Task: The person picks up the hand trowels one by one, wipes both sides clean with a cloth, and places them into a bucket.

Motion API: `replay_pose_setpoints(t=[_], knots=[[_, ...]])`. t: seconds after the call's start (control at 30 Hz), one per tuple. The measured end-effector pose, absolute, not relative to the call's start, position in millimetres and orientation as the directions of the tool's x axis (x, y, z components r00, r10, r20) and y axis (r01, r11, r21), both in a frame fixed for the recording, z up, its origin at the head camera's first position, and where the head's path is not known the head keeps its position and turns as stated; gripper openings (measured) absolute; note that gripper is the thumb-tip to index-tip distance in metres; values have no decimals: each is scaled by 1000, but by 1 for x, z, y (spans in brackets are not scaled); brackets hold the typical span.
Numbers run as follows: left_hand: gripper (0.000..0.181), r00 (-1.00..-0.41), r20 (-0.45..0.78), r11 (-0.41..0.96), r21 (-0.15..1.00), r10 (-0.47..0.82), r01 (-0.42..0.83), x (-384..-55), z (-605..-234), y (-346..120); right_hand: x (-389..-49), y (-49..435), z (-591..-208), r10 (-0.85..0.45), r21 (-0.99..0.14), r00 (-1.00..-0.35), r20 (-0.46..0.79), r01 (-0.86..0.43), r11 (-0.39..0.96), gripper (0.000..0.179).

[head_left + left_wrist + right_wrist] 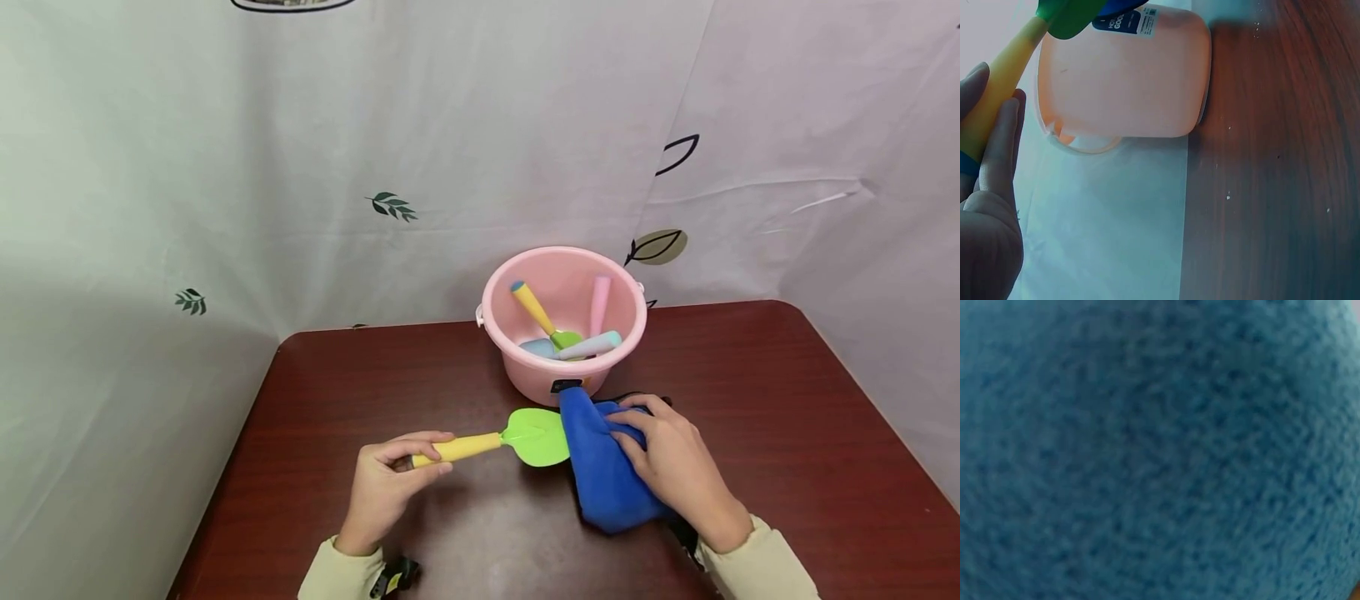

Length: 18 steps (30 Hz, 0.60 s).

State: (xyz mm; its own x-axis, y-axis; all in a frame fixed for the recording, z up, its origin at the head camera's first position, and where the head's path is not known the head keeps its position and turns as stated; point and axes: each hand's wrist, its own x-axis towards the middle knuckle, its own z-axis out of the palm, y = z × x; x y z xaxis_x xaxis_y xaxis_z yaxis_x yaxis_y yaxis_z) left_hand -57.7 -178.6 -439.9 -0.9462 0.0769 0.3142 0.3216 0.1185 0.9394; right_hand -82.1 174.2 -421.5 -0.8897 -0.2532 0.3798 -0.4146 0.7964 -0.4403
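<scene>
My left hand [384, 487] grips the yellow handle of a toy shovel [465, 447] near its end, fingers and thumb around it. The shovel lies roughly level over the table, its lime-green blade [531, 435] pointing right. A blue cloth [603, 479] overlaps the blade's tip, hiding it. My right hand [675, 458] holds this cloth from the right, fingertips sunk into its folds. In the left wrist view the yellow handle [1010, 65] runs up past my thumb toward the green blade. Blue cloth [1160, 450] fills nearly all of the right wrist view.
Just behind the cloth stands a pink bucket [536, 379] with white handle mounts. Inside it are another yellow-handled shovel [532, 306], a pink handle [601, 300] and a grey-blue tool [588, 345]. Patterned pale sheeting [450, 167] backs the dark red wooden table [360, 375].
</scene>
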Motion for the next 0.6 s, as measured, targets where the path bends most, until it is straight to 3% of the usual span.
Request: replay_pose_setpoints(t=[0.6], knots=[[18, -932, 356, 98, 927, 69, 361, -65, -409, -189, -79, 204, -410, -209, -428, -885, 417, -394, 813, 20]])
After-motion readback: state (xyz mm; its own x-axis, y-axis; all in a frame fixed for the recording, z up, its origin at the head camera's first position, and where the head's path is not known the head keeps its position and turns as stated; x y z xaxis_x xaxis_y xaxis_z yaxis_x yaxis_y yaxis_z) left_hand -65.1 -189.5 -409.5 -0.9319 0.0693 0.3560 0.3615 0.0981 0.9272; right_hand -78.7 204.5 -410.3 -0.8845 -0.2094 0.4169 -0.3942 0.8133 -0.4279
